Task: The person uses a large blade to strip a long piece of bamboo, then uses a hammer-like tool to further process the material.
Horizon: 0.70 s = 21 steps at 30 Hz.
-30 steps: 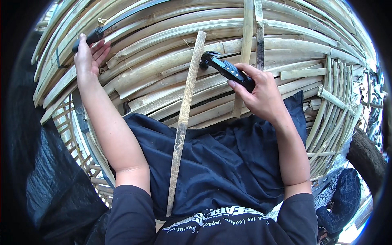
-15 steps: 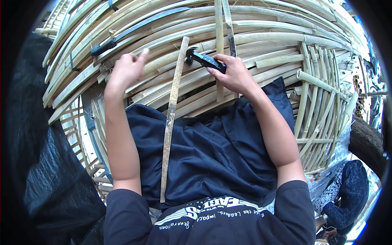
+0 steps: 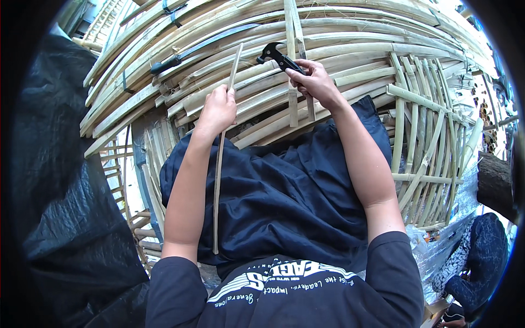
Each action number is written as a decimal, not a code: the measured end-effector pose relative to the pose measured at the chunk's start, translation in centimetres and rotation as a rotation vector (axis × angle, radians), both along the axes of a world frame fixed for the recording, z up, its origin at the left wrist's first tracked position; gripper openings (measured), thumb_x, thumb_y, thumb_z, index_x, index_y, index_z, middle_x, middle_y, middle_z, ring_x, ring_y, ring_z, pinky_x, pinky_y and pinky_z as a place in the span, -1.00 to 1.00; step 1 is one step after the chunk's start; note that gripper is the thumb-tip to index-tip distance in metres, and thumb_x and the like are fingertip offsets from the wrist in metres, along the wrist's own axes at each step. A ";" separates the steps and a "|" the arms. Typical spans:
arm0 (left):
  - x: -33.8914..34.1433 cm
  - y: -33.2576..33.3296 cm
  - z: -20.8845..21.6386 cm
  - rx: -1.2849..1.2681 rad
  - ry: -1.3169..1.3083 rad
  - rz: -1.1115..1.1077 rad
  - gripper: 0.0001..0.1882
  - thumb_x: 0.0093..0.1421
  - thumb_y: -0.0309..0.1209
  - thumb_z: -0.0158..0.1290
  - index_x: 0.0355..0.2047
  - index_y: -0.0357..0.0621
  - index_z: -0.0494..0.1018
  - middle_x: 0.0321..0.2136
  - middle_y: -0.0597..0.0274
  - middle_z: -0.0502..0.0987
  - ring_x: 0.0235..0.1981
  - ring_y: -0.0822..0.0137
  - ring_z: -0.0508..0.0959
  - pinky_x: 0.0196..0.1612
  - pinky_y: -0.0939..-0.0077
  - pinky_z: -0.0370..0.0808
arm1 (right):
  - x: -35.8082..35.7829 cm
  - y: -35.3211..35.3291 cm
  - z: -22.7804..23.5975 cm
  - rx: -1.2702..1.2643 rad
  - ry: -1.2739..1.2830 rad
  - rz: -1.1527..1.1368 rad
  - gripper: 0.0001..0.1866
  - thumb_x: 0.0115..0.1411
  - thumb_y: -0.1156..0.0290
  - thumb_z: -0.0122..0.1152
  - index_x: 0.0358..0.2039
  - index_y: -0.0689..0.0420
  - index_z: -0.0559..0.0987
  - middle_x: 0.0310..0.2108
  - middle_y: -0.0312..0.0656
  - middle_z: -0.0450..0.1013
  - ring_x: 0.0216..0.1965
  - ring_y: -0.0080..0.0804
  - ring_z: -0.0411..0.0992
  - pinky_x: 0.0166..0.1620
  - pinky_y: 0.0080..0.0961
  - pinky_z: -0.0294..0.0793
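Observation:
My left hand (image 3: 219, 112) is closed round a thin bamboo strip (image 3: 218, 186), whose lower part lies over the dark blue cloth on my lap and whose top leans over the bamboo pile. In my right hand (image 3: 314, 82) is a small black claw hammer (image 3: 278, 56), its handle between thumb and fingers and its head pointing up and left. The hammer head stays apart from the strip. Two upright bamboo strips (image 3: 292, 104) stand just behind the hammer and right hand, crossing the pile.
Long split bamboo strips (image 3: 361, 49) are stacked ahead of me. A machete with a dark handle (image 3: 165, 64) lies on them at the left. To the right stands a lattice bamboo panel (image 3: 410, 147), with a log (image 3: 495, 186) beyond. Black sheeting (image 3: 71, 191) hangs at the left.
My left hand has come down and right and taken hold of the bamboo strip, which is now turned edge-on. The hammer has moved slightly up and right, its head turned.

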State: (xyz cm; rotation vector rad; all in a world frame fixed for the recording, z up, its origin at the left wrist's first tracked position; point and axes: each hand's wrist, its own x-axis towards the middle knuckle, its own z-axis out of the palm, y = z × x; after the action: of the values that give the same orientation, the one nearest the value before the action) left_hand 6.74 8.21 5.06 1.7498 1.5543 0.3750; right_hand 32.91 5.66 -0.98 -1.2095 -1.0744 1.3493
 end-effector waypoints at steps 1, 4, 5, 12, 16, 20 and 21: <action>-0.1 -0.2 0.1 -0.003 -0.030 0.020 -0.67 0.42 -0.31 -0.16 -0.09 -0.35 0.47 -0.49 -0.10 0.58 -0.46 0.06 0.64 -0.25 0.16 0.54 | 0.1 -0.1 0.4 0.030 0.066 -0.033 -0.60 0.25 0.31 0.32 0.02 0.26 0.52 -0.56 -0.38 0.42 -0.63 -0.77 0.25 -0.58 -0.76 0.21; -2.0 0.7 -3.0 0.062 -0.071 0.005 -0.64 0.48 -0.28 -0.27 -0.02 -0.26 0.43 -0.50 0.16 0.47 -0.54 0.38 0.48 -0.46 0.43 0.43 | -0.6 -0.5 1.4 0.085 0.111 -0.086 -0.70 0.27 0.29 0.31 -0.12 0.21 0.51 -0.57 -0.40 0.38 -0.63 -0.78 0.24 -0.59 -0.77 0.19; -1.6 0.4 -2.9 0.017 -0.105 0.013 -0.66 0.49 -0.28 -0.29 0.02 -0.22 0.39 -0.51 0.30 0.39 -0.58 0.52 0.37 -0.55 0.55 0.35 | -0.5 -0.7 1.2 0.068 0.119 -0.102 -0.71 0.27 0.26 0.30 -0.14 0.17 0.50 -0.57 -0.42 0.38 -0.63 -0.79 0.24 -0.58 -0.77 0.19; -0.5 0.0 -6.0 -0.353 -0.633 0.006 -0.68 0.52 -0.23 -0.33 -0.02 -0.13 0.36 -0.56 0.47 0.28 -0.65 0.67 0.24 -0.64 0.73 0.25 | -0.7 -0.7 0.3 0.008 -0.042 -0.182 -0.70 0.28 0.19 0.29 -0.16 0.15 0.51 -0.56 -0.43 0.40 -0.60 -0.76 0.29 -0.55 -0.74 0.26; -0.9 -0.3 -7.9 -0.381 -0.710 -0.010 -0.67 0.51 -0.15 -0.24 -0.08 -0.13 0.38 -0.62 0.51 0.23 -0.69 0.66 0.21 -0.65 0.74 0.24 | -1.7 -0.5 -0.9 -0.002 -0.225 -0.235 -0.74 0.31 0.23 0.26 -0.19 0.16 0.50 -0.59 -0.45 0.37 -0.64 -0.77 0.25 -0.59 -0.73 0.21; -0.2 0.5 -7.4 -0.326 -0.631 -0.019 -0.72 0.47 -0.19 -0.13 -0.11 -0.17 0.38 -0.62 0.50 0.27 -0.70 0.67 0.23 -0.66 0.73 0.26 | -2.3 -0.2 -1.2 0.078 -0.581 -0.360 -0.59 0.19 0.15 0.36 -0.18 0.26 0.58 -0.52 -0.25 0.53 -0.53 -0.59 0.45 -0.41 -0.55 0.46; -0.2 0.8 -7.5 -0.310 -0.611 -0.018 -0.72 0.46 -0.20 -0.10 -0.12 -0.17 0.38 -0.62 0.50 0.28 -0.70 0.67 0.23 -0.67 0.72 0.26 | -2.8 -0.5 -1.1 0.064 -0.540 -0.389 -0.61 0.19 0.17 0.37 -0.19 0.27 0.59 -0.47 -0.21 0.57 -0.51 -0.56 0.47 -0.39 -0.53 0.48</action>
State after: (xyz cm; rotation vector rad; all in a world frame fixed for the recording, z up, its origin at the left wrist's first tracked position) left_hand 6.52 9.00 -2.40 1.2502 1.0846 0.5644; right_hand 30.16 5.20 -2.04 -1.6847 -1.1556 0.6989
